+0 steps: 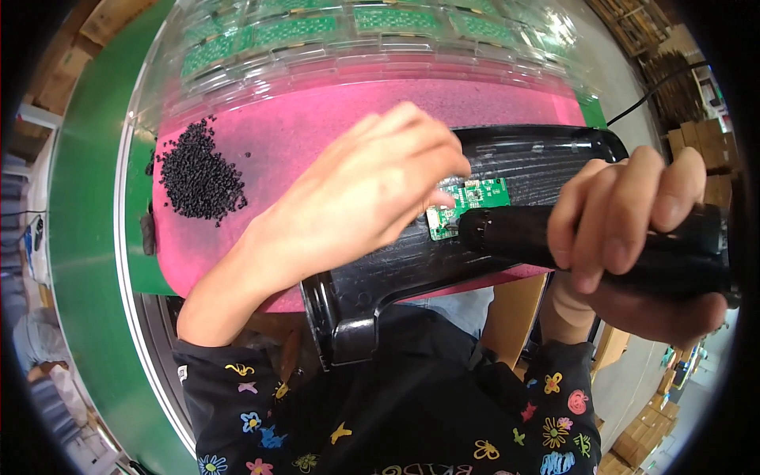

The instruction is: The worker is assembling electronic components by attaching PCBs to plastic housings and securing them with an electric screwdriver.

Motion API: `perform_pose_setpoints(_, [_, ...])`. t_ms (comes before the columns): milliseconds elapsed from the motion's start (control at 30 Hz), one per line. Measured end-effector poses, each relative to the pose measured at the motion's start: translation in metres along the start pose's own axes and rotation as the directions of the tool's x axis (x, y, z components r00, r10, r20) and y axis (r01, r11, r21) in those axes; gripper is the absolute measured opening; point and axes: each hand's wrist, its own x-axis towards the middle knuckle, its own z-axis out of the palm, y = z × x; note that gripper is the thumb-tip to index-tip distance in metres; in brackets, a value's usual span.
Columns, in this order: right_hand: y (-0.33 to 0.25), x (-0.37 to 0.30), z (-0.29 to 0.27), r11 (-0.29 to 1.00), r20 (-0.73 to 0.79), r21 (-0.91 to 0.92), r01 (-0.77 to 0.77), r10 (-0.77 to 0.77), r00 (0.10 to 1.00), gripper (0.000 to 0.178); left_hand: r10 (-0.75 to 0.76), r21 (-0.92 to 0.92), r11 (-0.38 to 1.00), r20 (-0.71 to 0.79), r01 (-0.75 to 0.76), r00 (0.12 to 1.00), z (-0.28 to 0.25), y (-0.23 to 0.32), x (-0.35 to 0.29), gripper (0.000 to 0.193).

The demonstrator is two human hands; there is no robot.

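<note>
A small green circuit board (492, 190) lies in a black plastic housing (412, 269). My left hand (380, 174) is over the board's left side, with fingers curled in and the thumb low by its edge. Whatever those fingertips may hold is hidden. My right hand (629, 229) wraps round a thick black cylindrical tool (514, 233) resembling an electric screwdriver. It slants left, and its front end overlaps the board's lower right part in the view. Its tip cannot be made out.
The housing rests partly on a pink mat (277, 142) and overhangs its near edge. A heap of small black pieces, perhaps screws (198, 174), sits on the left. Clear plastic trays with green boards (396, 22) stand along the back. Cardboard boxes (649, 427) are at right.
</note>
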Motion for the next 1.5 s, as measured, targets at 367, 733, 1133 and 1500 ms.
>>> perform_pose_setpoints(367, [0.013, -0.001, 0.004, 0.994, 0.113, -0.038, -0.104, 0.108, 0.988, 0.057, -0.124, 0.278, 0.953, -0.017, 0.124, 0.992, -0.009, -0.005, -0.005, 0.021])
perform_pose_setpoints(733, [0.035, 0.016, 0.013, 0.987, 0.324, 0.017, -0.158, 0.144, 0.935, 0.057, -0.165, 0.131, 0.975, -0.1, 0.177, 0.981, -0.008, -0.006, -0.011, 0.03])
perform_pose_setpoints(1133, [0.017, 0.014, 0.012, 0.97, 0.185, 0.039, -0.238, 0.227, 0.956, 0.051, -0.159, 0.245, 0.956, -0.039, 0.164, 0.987, -0.008, -0.006, -0.01, 0.046])
perform_pose_setpoints(1500, [-0.015, 0.005, -0.066, 0.938, -0.651, 0.238, -0.251, 0.345, 0.676, 0.031, -0.317, 0.412, 0.879, 0.126, 0.241, 0.94, -0.011, 0.0, -0.008, 0.044])
